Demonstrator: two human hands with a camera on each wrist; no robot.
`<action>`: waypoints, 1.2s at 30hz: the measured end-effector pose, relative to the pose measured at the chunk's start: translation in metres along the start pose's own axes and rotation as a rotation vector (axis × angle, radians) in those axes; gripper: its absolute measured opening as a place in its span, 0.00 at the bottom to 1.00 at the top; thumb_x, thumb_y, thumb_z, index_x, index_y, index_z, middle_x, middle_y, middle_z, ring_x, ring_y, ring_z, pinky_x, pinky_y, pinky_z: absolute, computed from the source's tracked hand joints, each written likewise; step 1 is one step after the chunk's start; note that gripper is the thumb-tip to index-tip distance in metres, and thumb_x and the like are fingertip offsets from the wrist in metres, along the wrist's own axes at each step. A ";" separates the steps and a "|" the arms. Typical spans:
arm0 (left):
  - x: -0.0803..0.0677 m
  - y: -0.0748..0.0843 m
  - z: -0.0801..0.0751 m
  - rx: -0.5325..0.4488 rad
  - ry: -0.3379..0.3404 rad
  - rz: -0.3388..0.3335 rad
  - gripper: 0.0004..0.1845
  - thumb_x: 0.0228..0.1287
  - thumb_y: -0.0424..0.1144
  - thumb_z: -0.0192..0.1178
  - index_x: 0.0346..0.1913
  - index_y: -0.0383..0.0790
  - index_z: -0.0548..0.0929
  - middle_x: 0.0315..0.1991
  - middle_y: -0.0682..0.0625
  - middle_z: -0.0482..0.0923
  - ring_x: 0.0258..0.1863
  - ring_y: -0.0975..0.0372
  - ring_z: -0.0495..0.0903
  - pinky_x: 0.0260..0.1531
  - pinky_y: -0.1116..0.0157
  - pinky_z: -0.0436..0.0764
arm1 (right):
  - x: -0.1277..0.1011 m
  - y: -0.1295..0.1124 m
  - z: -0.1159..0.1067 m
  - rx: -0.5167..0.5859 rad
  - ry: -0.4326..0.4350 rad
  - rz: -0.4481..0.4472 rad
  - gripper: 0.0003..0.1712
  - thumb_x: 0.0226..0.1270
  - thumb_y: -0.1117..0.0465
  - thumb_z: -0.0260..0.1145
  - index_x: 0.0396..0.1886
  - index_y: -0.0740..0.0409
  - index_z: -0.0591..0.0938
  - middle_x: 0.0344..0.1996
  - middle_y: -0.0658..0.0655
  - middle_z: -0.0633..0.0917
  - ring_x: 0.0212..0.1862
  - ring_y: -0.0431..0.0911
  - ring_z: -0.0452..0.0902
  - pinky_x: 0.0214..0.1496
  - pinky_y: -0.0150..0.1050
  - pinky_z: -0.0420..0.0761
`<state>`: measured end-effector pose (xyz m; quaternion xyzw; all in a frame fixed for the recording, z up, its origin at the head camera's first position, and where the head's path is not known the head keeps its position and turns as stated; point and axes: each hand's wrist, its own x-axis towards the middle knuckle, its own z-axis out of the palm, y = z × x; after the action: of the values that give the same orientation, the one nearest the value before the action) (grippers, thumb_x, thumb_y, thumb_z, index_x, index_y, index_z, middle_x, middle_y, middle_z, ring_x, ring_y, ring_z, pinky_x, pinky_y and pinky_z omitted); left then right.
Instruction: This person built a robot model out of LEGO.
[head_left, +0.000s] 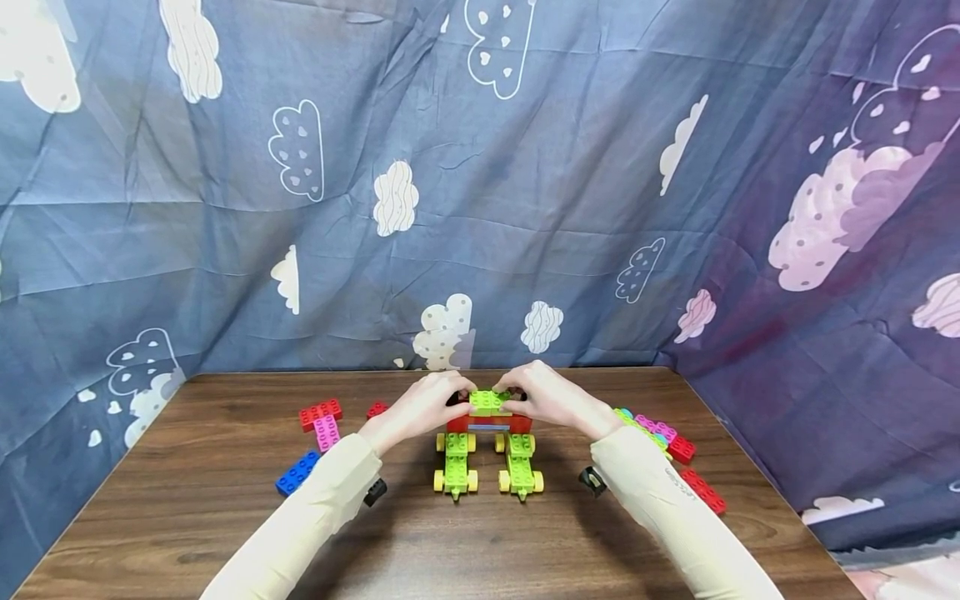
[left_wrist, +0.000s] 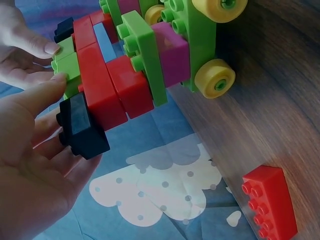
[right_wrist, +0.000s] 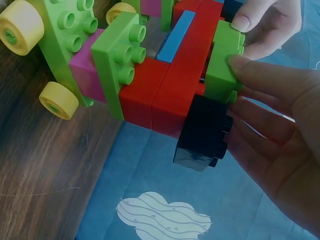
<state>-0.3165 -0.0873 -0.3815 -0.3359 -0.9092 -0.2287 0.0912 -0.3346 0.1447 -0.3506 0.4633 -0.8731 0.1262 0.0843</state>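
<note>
Two light green bricks [head_left: 482, 404] sit side by side on top of a red brick wall [left_wrist: 102, 87]. My left hand [head_left: 429, 402] grips the left one, thumb on its front and fingers behind. From the other side my right hand [head_left: 553, 398] holds the right green brick [right_wrist: 221, 62] the same way. A black brick stands at each end of the wall, one [left_wrist: 82, 127] by my left fingers, the other [right_wrist: 202, 132] by my right. A blue piece [left_wrist: 104, 42] spans the red bricks. Below, purple bricks [left_wrist: 172, 52] join green wheeled bases [head_left: 456, 473] with yellow wheels.
Left on the wooden table [head_left: 480, 550] lie a blue brick [head_left: 298, 472], a pink brick [head_left: 326, 432] and red bricks [head_left: 320, 414]. Pink and green pieces [head_left: 654, 427] and red bricks [head_left: 702, 490] lie right. A cloud-patterned cloth [head_left: 480, 208] hangs behind.
</note>
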 end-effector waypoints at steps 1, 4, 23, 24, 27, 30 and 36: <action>0.000 0.000 0.000 -0.003 -0.001 0.001 0.13 0.68 0.42 0.63 0.49 0.39 0.84 0.42 0.45 0.84 0.40 0.54 0.80 0.39 0.63 0.78 | 0.000 0.000 0.000 0.000 0.000 -0.004 0.12 0.60 0.61 0.73 0.43 0.60 0.88 0.39 0.56 0.90 0.37 0.45 0.86 0.41 0.37 0.85; 0.000 0.000 0.001 -0.006 0.003 0.006 0.13 0.68 0.42 0.63 0.50 0.38 0.84 0.43 0.44 0.84 0.40 0.53 0.80 0.40 0.62 0.78 | 0.001 0.001 0.000 0.001 -0.001 -0.010 0.11 0.61 0.61 0.73 0.42 0.61 0.88 0.39 0.57 0.90 0.39 0.48 0.87 0.42 0.38 0.85; 0.001 -0.001 0.002 -0.001 0.006 0.004 0.14 0.67 0.41 0.64 0.50 0.37 0.84 0.41 0.47 0.84 0.40 0.54 0.82 0.41 0.62 0.80 | 0.001 -0.002 0.003 -0.023 0.027 0.007 0.10 0.58 0.62 0.74 0.39 0.60 0.89 0.36 0.54 0.90 0.34 0.42 0.85 0.36 0.33 0.82; 0.001 -0.001 0.002 -0.002 0.006 0.004 0.14 0.67 0.41 0.64 0.50 0.37 0.84 0.42 0.47 0.84 0.40 0.53 0.82 0.41 0.62 0.80 | 0.000 -0.002 0.003 -0.021 0.029 0.009 0.09 0.58 0.62 0.74 0.39 0.60 0.88 0.35 0.54 0.90 0.33 0.43 0.85 0.36 0.33 0.82; 0.001 -0.001 0.002 0.002 0.006 0.004 0.14 0.67 0.41 0.64 0.50 0.37 0.84 0.42 0.47 0.84 0.41 0.54 0.82 0.42 0.61 0.81 | -0.001 -0.002 0.005 -0.029 0.041 0.027 0.09 0.58 0.62 0.74 0.39 0.59 0.88 0.35 0.54 0.90 0.34 0.43 0.84 0.37 0.33 0.82; 0.001 -0.001 0.002 0.004 0.012 0.014 0.13 0.67 0.41 0.64 0.50 0.37 0.84 0.42 0.46 0.84 0.41 0.54 0.82 0.42 0.61 0.81 | -0.002 -0.003 0.006 -0.015 0.054 0.049 0.09 0.58 0.61 0.75 0.38 0.58 0.87 0.35 0.54 0.89 0.34 0.43 0.83 0.36 0.33 0.80; 0.001 -0.001 0.002 0.003 0.014 0.015 0.13 0.67 0.41 0.64 0.49 0.37 0.84 0.42 0.46 0.84 0.40 0.54 0.82 0.42 0.61 0.80 | -0.003 -0.004 0.007 -0.038 0.055 0.043 0.10 0.58 0.61 0.74 0.39 0.59 0.86 0.36 0.55 0.89 0.36 0.44 0.84 0.38 0.34 0.82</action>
<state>-0.3176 -0.0862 -0.3834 -0.3410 -0.9062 -0.2292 0.0997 -0.3301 0.1430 -0.3574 0.4389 -0.8825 0.1243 0.1144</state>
